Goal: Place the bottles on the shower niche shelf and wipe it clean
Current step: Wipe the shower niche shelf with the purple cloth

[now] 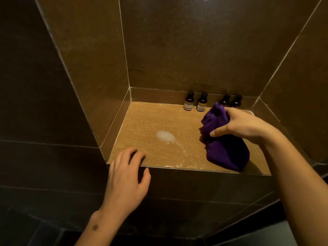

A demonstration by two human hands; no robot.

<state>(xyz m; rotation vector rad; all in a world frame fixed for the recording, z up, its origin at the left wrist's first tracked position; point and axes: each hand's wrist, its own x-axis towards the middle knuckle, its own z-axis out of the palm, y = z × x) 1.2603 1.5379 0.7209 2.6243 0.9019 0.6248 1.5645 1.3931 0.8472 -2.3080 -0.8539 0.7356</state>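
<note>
Several small dark bottles [189, 101] with pale labels stand upright in a row along the back wall of the niche shelf [145, 118]. The two rightmost are partly hidden behind a purple cloth [225, 150]. My right hand [243, 125] is shut on the top of that cloth, whose lower end rests on the shelf's right side. A white foamy patch [166, 136] lies on the wet shelf, left of the cloth. My left hand [126, 178] hovers at the shelf's front left edge, fingers apart, holding nothing.
Dark brown tiled walls [186, 41] enclose the niche at the back and both sides. The shelf's front lip [177, 168] drops to a tiled wall below. Water pools near the front edge.
</note>
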